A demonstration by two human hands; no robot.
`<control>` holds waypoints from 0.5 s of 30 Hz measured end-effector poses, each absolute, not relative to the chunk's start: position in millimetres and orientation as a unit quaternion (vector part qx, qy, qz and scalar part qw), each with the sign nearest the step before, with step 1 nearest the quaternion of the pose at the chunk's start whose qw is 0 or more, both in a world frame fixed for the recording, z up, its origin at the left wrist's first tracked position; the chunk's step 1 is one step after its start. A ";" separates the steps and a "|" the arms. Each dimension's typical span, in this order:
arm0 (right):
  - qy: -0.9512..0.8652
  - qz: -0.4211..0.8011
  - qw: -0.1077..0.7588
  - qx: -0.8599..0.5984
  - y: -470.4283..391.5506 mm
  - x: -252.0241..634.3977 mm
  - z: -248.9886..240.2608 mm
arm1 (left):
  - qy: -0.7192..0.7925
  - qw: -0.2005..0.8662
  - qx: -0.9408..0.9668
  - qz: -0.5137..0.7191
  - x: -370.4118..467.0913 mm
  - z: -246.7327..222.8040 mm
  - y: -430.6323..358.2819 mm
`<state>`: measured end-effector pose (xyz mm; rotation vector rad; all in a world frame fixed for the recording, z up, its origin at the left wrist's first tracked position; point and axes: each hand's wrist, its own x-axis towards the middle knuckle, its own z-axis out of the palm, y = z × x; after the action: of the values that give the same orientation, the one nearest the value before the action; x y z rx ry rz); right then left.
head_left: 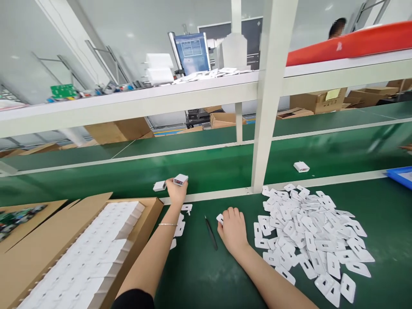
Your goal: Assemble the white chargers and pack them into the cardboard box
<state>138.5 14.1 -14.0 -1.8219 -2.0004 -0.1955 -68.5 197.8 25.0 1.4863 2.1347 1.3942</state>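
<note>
My left hand (177,192) is closed on a small white box-shaped housing (180,179) with an open side, held over the green belt behind the table's rail. Just left of that hand, a similar white housing (159,186) rests on the belt. My right hand (233,227) lies low over the green tabletop, its thumb and fingers pinching a small white plate (220,218). Black tweezers (211,233) lie between my two arms. A heap of white plates with cutouts (312,231) spreads to the right of my right hand.
A cardboard box of white housings (90,257) stands at the left. Several white plates (180,228) lie beside my left forearm. Another housing (301,166) sits on the belt (212,165). An upright post (265,107) rises behind the table; a blue tray (401,176) is far right.
</note>
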 end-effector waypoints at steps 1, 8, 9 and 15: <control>-0.724 -0.067 0.217 -0.652 14.4 140.0 -13.0 | 0.703 0.110 0.507 0.487 -64.3 26.0 185.0; -0.735 -0.004 0.309 -0.604 17.8 145.8 -11.8 | 0.481 0.224 0.559 0.637 -31.5 24.7 45.3; -0.735 0.006 0.330 -0.592 17.8 145.3 -11.9 | 0.464 0.225 0.573 0.638 -27.3 23.8 28.3; -0.726 0.038 0.419 -0.544 8.0 141.2 -6.1 | 0.433 0.155 0.650 0.606 -20.5 18.6 -9.6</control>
<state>141.2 8.0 -6.1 -1.3632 -1.8220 0.0955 -20.5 -9.6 18.6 1.8610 1.2396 1.7347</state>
